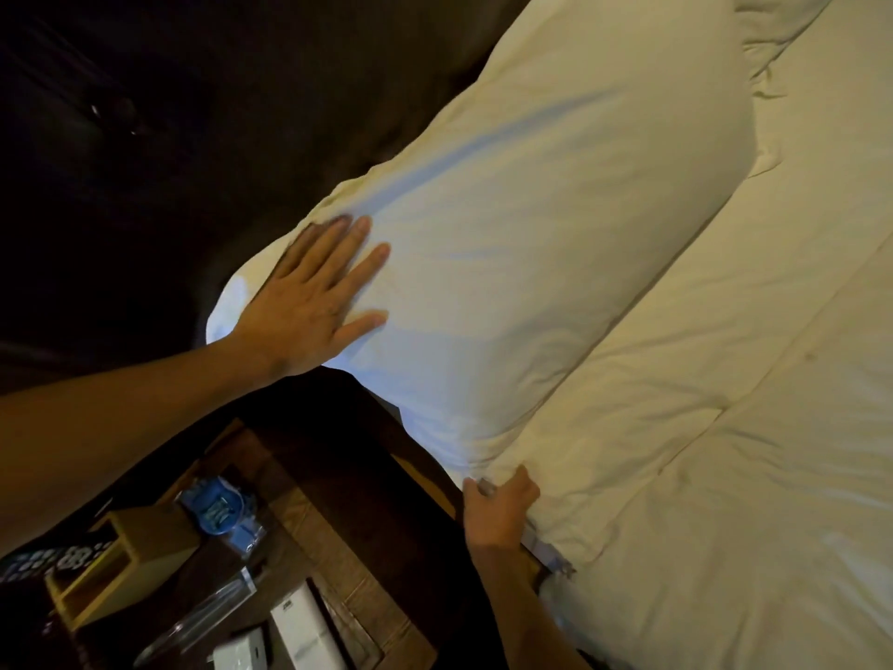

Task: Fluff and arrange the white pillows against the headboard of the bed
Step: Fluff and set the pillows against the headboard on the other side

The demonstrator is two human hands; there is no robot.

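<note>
A large white pillow [546, 234] leans against the dark headboard [232, 113] at the left side of the bed. My left hand [309, 302] lies flat on the pillow's near end, fingers spread and pressing into the fabric. My right hand [500, 507] pinches the pillow's lower corner where it meets the white duvet [725, 476]. A second white pillow [783, 21] shows partly at the top right, beyond the first.
A dark wooden bedside table [338, 524] stands close below the pillow's end. On it are a wooden box [130, 558], a blue-labelled water bottle [222, 515], a clear glass item [203, 616], white boxes [299, 626] and a remote [48, 558].
</note>
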